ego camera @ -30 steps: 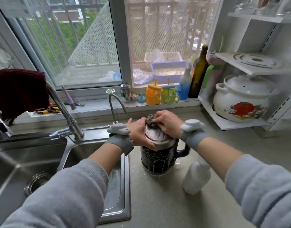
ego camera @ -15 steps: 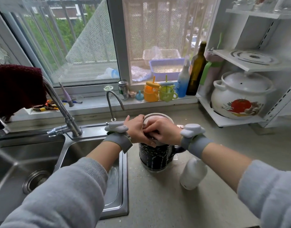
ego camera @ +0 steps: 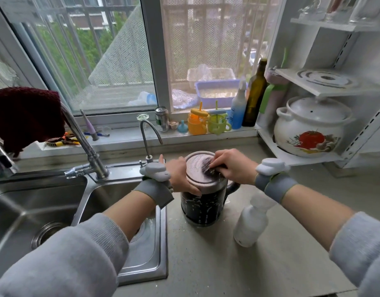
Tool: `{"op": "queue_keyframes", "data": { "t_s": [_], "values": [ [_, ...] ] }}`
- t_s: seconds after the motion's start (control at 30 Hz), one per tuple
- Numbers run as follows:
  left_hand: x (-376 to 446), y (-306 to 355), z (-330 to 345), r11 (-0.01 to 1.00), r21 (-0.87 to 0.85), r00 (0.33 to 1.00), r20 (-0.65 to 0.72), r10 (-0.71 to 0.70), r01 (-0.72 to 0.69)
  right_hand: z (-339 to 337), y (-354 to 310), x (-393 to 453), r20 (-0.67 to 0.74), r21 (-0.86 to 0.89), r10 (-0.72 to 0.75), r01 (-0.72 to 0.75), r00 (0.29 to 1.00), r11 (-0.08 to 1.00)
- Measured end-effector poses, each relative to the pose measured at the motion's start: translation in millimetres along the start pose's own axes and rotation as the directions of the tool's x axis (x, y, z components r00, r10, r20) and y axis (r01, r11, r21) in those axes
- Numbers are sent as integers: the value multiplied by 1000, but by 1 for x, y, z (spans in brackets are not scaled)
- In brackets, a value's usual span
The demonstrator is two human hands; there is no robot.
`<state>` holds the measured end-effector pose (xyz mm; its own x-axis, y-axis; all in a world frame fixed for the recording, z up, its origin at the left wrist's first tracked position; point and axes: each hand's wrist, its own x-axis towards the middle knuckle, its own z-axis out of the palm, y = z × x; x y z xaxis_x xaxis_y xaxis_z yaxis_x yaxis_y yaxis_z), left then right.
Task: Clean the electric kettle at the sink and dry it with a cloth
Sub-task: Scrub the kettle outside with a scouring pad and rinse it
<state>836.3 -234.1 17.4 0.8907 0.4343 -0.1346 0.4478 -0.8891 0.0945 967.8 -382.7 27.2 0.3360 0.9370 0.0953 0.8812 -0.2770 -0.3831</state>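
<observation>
An electric kettle (ego camera: pixel 203 202) is pictured upright on the countertop (ego camera: pixel 227 264), just to the right of the double sink (ego camera: pixel 84 211), as its lid (ego camera: pixel 199 170) is scrubbed. The kettle's upper body is gripped by the left hand (ego camera: pixel 180 174), whose fingers are wrapped round the rim below the lid. A dark scouring pad (ego camera: pixel 208 168) is pinched under the curled fingers of the right hand (ego camera: pixel 234 166) and pressed flat on the lid; the pad is blurred, so its material cannot be told. White streaks, seemingly suds, are seen down the kettle's dark wall.

A white spray bottle (ego camera: pixel 252 221) is stood just beside the kettle, partly hidden by the right forearm. No water is seen running from the tap (ego camera: pixel 84 144).

The task is judged to be at its washing stage: the outside appears soaped and the lid is being worked. Rinsing at the sink is judged yet to be done, and drying is left as well. A dark red cloth (ego camera: pixel 24 114) is hung at far left, well apart from the kettle, and is untouched; whether it is meant for the drying cannot be told.
</observation>
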Motion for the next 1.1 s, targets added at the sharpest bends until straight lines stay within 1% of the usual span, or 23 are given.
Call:
{"op": "queue_keyframes", "data": {
  "t_s": [0.07,0.13,0.17,0.2,0.27,0.3,0.33,0.37,0.4,0.47,0.5,0.53,0.57,0.63,0.67,0.7,0.77,0.83,0.87,0.97,1.0,1.07,1.1],
  "values": [
    [1,-5,-6,985,-170,998,61,-12,22,2,11,10,-87,-79,122,-128,989,989],
    [9,-12,-10,934,-353,993,119,-15,56,12,2,28,-110,-92,161,-172,981,981],
    [12,-12,-11,909,-410,990,142,-8,66,16,-8,34,-110,-84,167,-177,980,981],
    [14,-12,-12,899,-432,987,158,-8,77,20,-18,37,-114,-65,141,-149,984,987],
    [17,-9,-12,906,-417,989,150,-11,74,25,-34,28,-67,-4,-34,34,997,999],
    [18,-9,-13,908,-412,989,149,-10,72,25,-37,18,-34,42,-123,125,992,991],
    [17,-9,-12,904,-422,990,142,-2,62,22,-34,8,0,81,-169,168,986,982],
    [15,-9,-11,897,-436,989,146,-3,67,16,-27,2,21,93,-152,150,988,984],
    [13,-10,-9,885,-461,988,156,0,73,11,-17,2,5,63,-88,87,996,994],
    [10,-11,-5,856,-509,986,165,-6,90,6,1,18,-94,-52,83,-88,992,995],
    [8,-12,-3,843,-530,988,157,-13,95,10,1,28,-125,-93,143,-155,982,983],
    [5,-12,0,830,-550,990,139,-15,90,15,-7,37,-138,-107,157,-172,978,979],
    [2,-11,-1,818,-570,993,119,-10,77,20,-18,45,-126,-106,118,-131,985,986],
    [0,-13,1,770,-633,994,112,-11,80,28,-35,46,-42,-58,-25,23,999,998],
    [1,-14,2,749,-657,993,114,-15,87,25,-33,43,-3,-34,-73,73,997,997],
    [2,-15,5,729,-677,992,123,-22,100,19,-27,42,17,-33,-79,80,997,996],
    [2,-16,8,692,-711,988,156,-18,125,7,-9,42,-17,-74,14,-15,1000,997],
    [2,-17,9,681,-723,987,159,-3,118,9,-4,42,-81,-126,100,-109,992,986],
    [2,-18,9,684,-721,989,145,-5,110,12,-11,43,-86,-134,95,-106,992,985],
    [4,-18,10,704,-709,997,75,20,39,23,-33,51,-33,-99,6,-9,999,995],
    [6,-18,11,698,-715,997,70,34,26,22,-32,53,-35,-112,21,-25,999,993],
    [7,-20,15,673,-739,995,82,53,25,15,-20,54,-50,-170,118,-125,992,977],
    [6,-20,15,677,-735,995,88,50,31,11,-11,49,-60,-185,168,-176,984,967]
  ]
}}
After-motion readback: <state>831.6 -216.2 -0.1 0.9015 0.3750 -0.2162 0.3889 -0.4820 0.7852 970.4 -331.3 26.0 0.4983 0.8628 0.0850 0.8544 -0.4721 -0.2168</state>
